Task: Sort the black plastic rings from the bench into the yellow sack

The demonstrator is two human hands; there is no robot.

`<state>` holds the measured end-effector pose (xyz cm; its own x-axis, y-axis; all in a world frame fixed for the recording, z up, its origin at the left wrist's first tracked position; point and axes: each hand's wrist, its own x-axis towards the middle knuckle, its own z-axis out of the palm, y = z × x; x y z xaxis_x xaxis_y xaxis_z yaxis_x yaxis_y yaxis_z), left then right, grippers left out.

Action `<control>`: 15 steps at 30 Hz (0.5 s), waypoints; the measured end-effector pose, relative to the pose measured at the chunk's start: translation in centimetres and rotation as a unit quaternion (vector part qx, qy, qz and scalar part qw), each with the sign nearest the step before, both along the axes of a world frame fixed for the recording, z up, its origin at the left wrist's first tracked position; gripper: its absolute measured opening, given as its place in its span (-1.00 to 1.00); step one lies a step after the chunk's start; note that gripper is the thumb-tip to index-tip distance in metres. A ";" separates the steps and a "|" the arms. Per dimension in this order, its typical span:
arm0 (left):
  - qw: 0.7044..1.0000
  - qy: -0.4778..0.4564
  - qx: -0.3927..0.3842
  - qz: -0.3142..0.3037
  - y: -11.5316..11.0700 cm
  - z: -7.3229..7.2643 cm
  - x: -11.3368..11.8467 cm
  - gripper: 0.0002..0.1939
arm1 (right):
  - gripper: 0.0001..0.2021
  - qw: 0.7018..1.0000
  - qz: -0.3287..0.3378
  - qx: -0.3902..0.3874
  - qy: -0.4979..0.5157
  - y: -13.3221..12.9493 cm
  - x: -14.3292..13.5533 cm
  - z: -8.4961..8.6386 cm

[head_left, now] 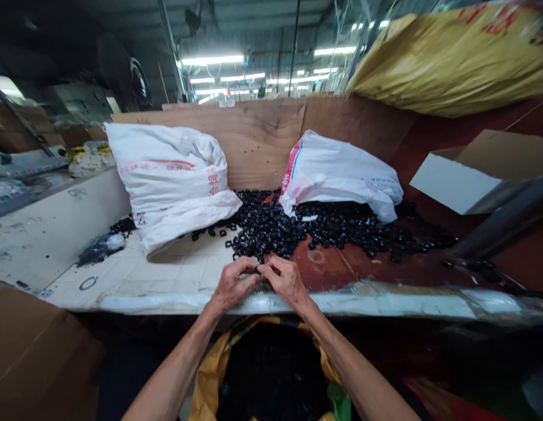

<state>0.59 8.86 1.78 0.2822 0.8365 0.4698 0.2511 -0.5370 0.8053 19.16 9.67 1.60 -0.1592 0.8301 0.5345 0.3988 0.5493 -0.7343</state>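
My left hand (233, 283) and my right hand (285, 282) meet over the front part of the workbench, fingertips pinched close together. Between them is something small and dark, most likely one of the black pieces, but the fingers mostly cover it. Just beyond my hands lies a heap of small black ring-like plastic pieces (271, 228), spread over the table. Below my forearms an open yellow sack (210, 374) holds a dark mass of black contents.
Two white woven sacks, one on the left (175, 181) and one on the right (346, 172), lean against a wooden board (258, 140). A cardboard box (464, 181) and a metal bar (504, 216) are at the right. A yellow sack bulges above (451, 64).
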 end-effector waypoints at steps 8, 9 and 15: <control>0.998 -0.018 -0.039 0.037 -0.3 0.2 0.1 -0.94 | -0.77 0.998 0.051 0.040 0.013 0.1 -0.5 -0.2; 0.998 -0.024 -0.039 0.043 -0.1 -0.1 0.1 -0.94 | -0.74 0.997 0.057 0.044 0.011 0.3 -0.5 -0.5; 0.998 -0.016 -0.049 0.045 1.1 -1.9 -0.2 -0.86 | -0.34 1.000 -0.012 -0.023 0.012 0.8 -1.8 -2.2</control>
<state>0.41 9.98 -0.07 0.1898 0.9001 0.3922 0.2679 -0.4318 0.8613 17.38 10.49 -0.65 -0.1269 0.8570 0.4994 0.3929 0.5058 -0.7680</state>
